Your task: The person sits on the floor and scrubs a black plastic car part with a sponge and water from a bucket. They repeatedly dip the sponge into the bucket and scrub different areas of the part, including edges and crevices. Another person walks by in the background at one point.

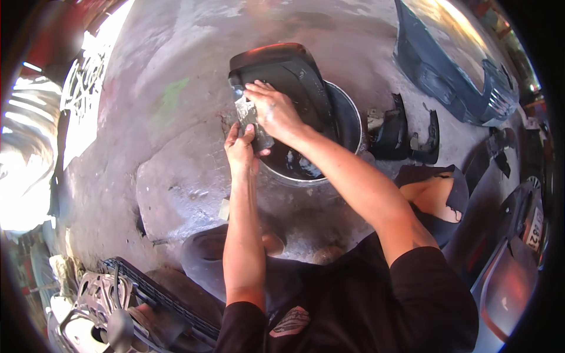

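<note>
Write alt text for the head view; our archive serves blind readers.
Seen from above, a person's right hand presses a grey sheet against a black plastic panel propped over a round basin of dark water, while the left hand steadies the panel's lower edge. More dark vehicle body parts lie on the wet concrete floor.

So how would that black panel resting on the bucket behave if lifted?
The black panel looks like rigid moulded plastic, so probably stiff and light. Wet bucket below suggests it may be slippery. Right hand presses it; left hand steadies its edge.
</note>
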Available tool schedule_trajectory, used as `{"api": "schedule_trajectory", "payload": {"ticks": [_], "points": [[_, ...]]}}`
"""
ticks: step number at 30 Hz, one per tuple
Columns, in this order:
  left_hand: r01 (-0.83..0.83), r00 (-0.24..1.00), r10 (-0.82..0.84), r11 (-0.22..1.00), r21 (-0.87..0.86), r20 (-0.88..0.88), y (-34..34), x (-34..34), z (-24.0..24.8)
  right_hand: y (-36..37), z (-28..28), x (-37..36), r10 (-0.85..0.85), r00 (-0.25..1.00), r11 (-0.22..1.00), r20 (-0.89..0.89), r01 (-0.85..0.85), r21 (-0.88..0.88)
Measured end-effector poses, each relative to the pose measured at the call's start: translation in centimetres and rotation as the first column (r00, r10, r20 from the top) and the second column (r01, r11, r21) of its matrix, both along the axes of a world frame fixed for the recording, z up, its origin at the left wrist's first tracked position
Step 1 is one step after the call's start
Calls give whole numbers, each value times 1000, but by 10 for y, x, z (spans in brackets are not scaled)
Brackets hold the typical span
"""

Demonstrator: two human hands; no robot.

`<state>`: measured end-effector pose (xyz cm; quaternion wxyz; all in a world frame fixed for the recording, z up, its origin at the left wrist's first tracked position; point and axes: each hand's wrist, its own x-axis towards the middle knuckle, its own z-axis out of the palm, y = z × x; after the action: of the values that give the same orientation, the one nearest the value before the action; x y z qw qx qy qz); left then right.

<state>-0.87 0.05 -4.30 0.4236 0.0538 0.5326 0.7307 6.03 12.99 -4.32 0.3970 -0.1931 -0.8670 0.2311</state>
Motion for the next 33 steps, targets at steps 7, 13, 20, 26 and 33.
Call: {"api": "schedule_trajectory", "payload": {"ticks": [7,13,20,26,33], "points": [[-12,999,12,1000,18,-35,5,7,8,75,13,23,-79,985,993,155,63,104],[-59,988,66,997,50,-138,-2,10,-7,63,23,-21,167,968,980,187,-184,77],[-13,990,11,1000,-12,-137,9,12,0,83,-32,38,-25,996,996,-83,18,-85],[-26,991,28,1000,16,-132,1,11,2,-35,3,84,81,994,982,-68,-91,-167],[-24,993,27,999,25,-114,2,15,4,4,2,42,-13,998,998,-68,9,-63]]}}
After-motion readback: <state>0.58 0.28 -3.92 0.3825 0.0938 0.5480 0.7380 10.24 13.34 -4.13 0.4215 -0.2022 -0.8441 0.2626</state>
